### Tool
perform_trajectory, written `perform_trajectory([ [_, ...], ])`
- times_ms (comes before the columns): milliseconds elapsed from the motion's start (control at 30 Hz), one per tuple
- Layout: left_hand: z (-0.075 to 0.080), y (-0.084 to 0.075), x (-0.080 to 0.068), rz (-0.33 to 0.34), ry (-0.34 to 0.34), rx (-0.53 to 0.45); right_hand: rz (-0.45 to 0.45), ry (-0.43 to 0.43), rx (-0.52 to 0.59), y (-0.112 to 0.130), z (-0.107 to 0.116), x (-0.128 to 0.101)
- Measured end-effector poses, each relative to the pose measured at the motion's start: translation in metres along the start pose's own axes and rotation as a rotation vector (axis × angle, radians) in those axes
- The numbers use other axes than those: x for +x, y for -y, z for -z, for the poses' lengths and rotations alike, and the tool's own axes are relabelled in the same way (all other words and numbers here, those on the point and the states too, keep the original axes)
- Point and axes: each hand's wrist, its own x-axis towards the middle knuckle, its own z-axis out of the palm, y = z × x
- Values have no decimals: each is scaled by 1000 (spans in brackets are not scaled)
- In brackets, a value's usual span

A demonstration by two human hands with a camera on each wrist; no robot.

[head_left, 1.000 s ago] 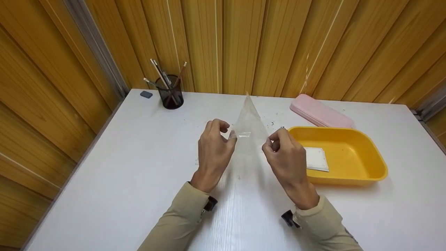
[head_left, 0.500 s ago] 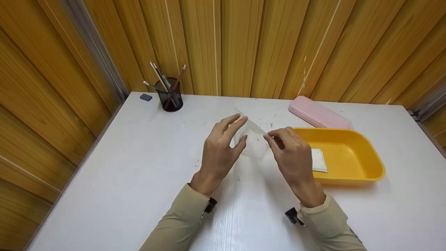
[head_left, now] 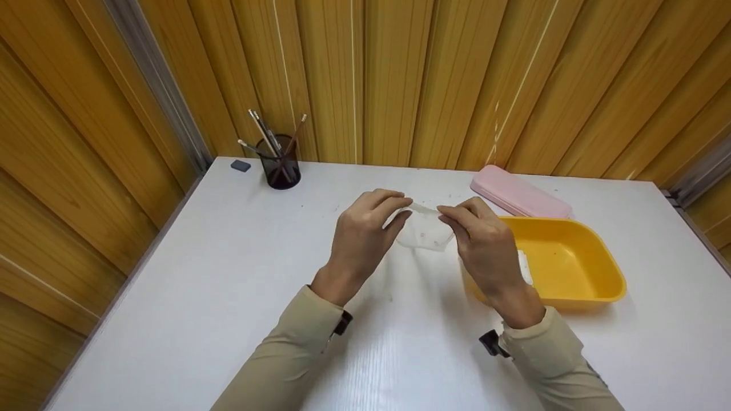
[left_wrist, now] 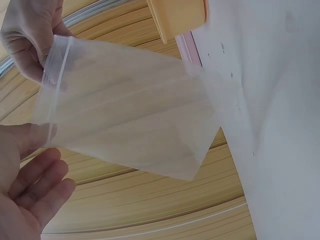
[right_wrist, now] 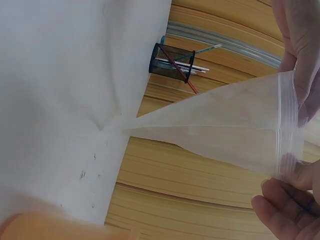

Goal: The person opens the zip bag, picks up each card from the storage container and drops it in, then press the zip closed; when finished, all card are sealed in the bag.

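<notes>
A clear zip bag is hanging above the white table, in the centre of the head view, its sealed strip uppermost. The left hand is pinching the strip's left end between thumb and curled fingertips; the right hand is pinching the right end the same way. In the left wrist view the bag is spreading flat across the middle of the frame, with the strip running down its left edge. In the right wrist view the bag is tapering toward the tabletop at centre left, the strip at far right by the fingers.

Just right of the right hand a yellow tray is sitting on the table, partly behind the wrist. A pink case is lying beyond it. At upper left, a black mesh pen cup is standing near the wood-panelled wall, a small grey eraser beside it.
</notes>
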Motion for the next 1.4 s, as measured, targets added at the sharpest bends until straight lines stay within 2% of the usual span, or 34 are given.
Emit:
perform_trajectory([
  [133,1,2,7,15,41,36,37,46,-19,-4,5,11],
  [267,0,8,11,22,64,63,1,110,-13,-3,9,22],
  [400,1,11,17,56,58,79,-118,197,29,2,12,33],
  [667,4,12,28,182,29,156,-388,352,101,12,16,44],
  [767,4,12,31,229,27,160,-450,379,107,12,19,46],
  [867,4,13,34,268,27,141,-444,355,92,9,21,50],
  [967,3,13,36,310,39,102,-396,314,52,2,22,55],
  [1133,3,13,39,412,73,21,-357,296,3,-9,21,63],
  [1400,3,11,39,499,38,-30,-377,311,69,-16,17,68],
])
